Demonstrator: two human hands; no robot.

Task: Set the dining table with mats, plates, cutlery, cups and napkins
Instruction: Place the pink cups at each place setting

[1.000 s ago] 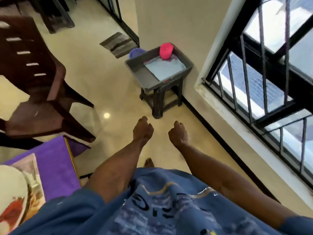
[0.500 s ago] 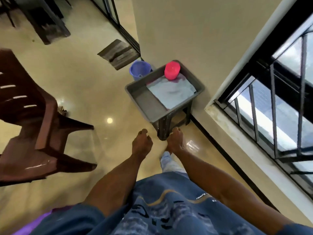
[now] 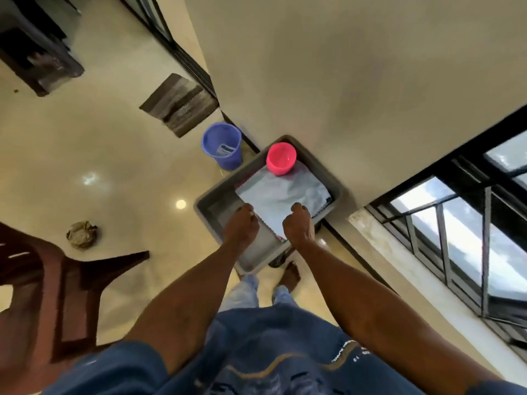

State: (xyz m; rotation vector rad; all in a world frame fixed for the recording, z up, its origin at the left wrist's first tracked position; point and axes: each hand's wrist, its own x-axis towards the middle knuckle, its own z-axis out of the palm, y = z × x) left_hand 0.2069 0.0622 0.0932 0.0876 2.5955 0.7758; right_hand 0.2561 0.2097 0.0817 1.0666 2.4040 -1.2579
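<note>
now at frame centre, left hand [image 3: 241,228] and right hand [image 3: 298,228], fingers curled and holding nothing, have reached the grey tray [image 3: 319,159]; napkin [image 3: 281,196] pickup likely next.

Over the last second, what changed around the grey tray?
The person walked up; both hands, left hand and right hand, now reach over the grey tray, at the pale mat. Grip unclear. Pink cup and blue bin stayed put.

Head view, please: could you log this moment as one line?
phase: reaching | left hand: over grey tray | right hand: at pale mat | pink cup: in tray
</note>
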